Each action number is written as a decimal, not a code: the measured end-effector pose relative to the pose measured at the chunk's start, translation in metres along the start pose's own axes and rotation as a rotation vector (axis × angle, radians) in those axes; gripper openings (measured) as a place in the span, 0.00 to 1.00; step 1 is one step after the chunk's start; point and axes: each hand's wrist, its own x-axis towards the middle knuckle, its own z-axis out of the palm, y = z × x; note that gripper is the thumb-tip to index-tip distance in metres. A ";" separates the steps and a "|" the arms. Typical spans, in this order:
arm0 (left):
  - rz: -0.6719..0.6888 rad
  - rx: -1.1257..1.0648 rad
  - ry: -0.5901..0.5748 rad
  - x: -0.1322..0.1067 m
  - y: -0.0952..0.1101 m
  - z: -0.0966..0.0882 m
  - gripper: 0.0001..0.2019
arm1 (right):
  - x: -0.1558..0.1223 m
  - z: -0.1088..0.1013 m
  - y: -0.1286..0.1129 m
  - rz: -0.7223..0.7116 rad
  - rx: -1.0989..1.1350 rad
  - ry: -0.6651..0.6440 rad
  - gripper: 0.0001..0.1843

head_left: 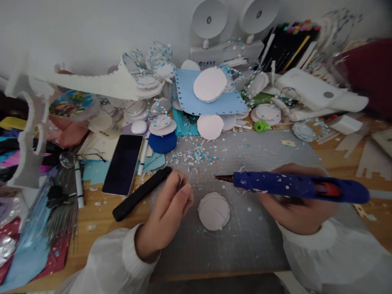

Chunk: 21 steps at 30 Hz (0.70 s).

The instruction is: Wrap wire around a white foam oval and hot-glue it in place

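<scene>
My right hand (294, 204) is closed round the grip of a blue glue gun (294, 185), which lies level with its nozzle pointing left. My left hand (171, 208) pinches a thin wire or pin (181, 180) just left of the nozzle tip. Between the hands a round white scalloped paper disc (213, 211) lies flat on the grey cutting mat (245, 245). Both sleeves are white.
A black phone (123, 164) and a black bar-shaped tool (141, 193) lie left of the mat. Behind are a blue cap (162, 143), blue paper sheet (208, 106), stacks of white discs, confetti scraps, a green sharpener (261, 126), markers and two round lamps.
</scene>
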 end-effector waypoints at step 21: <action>0.394 0.601 -0.019 -0.003 0.003 -0.003 0.11 | 0.000 0.004 0.003 -0.010 0.118 0.007 0.16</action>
